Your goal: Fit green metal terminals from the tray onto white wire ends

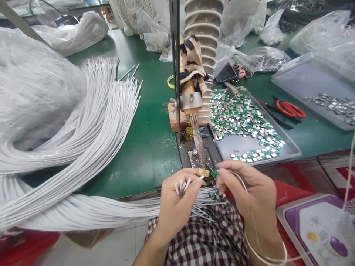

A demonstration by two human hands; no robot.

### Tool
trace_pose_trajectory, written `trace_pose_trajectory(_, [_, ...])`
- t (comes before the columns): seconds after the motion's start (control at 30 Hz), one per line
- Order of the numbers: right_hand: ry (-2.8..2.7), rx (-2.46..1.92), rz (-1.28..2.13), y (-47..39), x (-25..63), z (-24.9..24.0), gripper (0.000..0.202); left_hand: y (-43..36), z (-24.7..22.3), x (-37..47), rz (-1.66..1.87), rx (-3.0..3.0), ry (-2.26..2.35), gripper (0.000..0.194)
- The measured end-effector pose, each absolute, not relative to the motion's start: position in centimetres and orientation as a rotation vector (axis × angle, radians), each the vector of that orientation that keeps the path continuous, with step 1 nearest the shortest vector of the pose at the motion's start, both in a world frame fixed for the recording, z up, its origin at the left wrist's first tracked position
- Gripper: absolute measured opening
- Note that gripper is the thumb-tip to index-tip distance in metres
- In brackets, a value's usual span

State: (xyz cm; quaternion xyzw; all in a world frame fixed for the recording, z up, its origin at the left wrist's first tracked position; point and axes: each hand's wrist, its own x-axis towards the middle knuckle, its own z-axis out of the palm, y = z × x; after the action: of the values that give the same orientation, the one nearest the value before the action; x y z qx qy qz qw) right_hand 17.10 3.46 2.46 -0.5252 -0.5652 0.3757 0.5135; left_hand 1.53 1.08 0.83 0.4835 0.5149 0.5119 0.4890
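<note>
My left hand (174, 203) is closed around several white cables (182, 186), with one cable end pinched between thumb and forefinger. Yellow tape (203, 172) wraps that forefinger's tip. Opposite it, my right hand (252, 190) pinches a small green circuit board (214, 173), close to the cable end; whether they touch I cannot tell. A thin pale wire (240, 180) runs through the right fingers and loops past the wrist. Just above the fingertips, a clamped soldering iron (197, 138) points downward. More white cables (144, 208) cross the lap, with green boards at their ends.
Large white cable bundles (111, 122) cover the table's left side. A tray (288, 149) of small green boards stands right of the iron, near red-handled pliers (290, 109). Another tray (307, 72) holds small metal parts. A ribbed hose (205, 27) rises behind the iron.
</note>
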Motion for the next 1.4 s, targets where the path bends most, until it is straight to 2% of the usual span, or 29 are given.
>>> trace_pose_trajectory(0.17, [-1.208, -1.192, 1.029, 2.5, 15.8, 2.2, 0.006, 1.0, 1.1, 1.9, 1.296, 1.179, 1.283, 0.02])
trace_pose_trajectory(0.6, [-1.215, -1.197, 1.053, 2.0, 15.3, 1.8, 0.013, 1.4, 1.7, 2.1, 1.328, 1.146, 1.292, 0.02])
trace_pose_trajectory(0.77, [-1.32, -1.223, 0.657, 1.6, 15.7, 0.3, 0.02, 1.3, 1.9, 1.9, 1.323, 1.171, 1.306, 0.02])
trace_pose_trajectory(0.83, [-1.306, -1.166, 0.596, 1.8, 15.8, 0.0, 0.018, 1.3, 1.9, 1.9, 1.311, 1.163, 1.303, 0.019])
trace_pose_trajectory(0.87, [-1.286, -1.115, 0.638, 2.0, 15.9, 0.0, 0.018, 1.4, 1.9, 1.9, 1.305, 1.158, 1.3, 0.019])
trace_pose_trajectory(1.0, [-1.027, -0.919, 1.042, 2.9, 15.8, 0.7, 0.044, 1.5, 2.0, 1.8, 1.303, 1.147, 1.293, 0.019])
trace_pose_trajectory(1.1, [-0.897, -0.961, 1.201, 3.0, 15.8, 0.9, 0.024, 1.4, 2.1, 1.7, 1.314, 1.152, 1.288, 0.019])
trace_pose_trajectory(1.2, [-1.0, -1.112, 1.018, 2.6, 15.7, 0.6, 0.009, 1.4, 2.1, 1.7, 1.32, 1.16, 1.276, 0.019])
trace_pose_trajectory(1.4, [-1.391, -1.132, 0.471, 2.5, 15.8, 1.2, 0.017, 1.6, 2.4, 1.6, 1.327, 1.177, 1.259, 0.02])
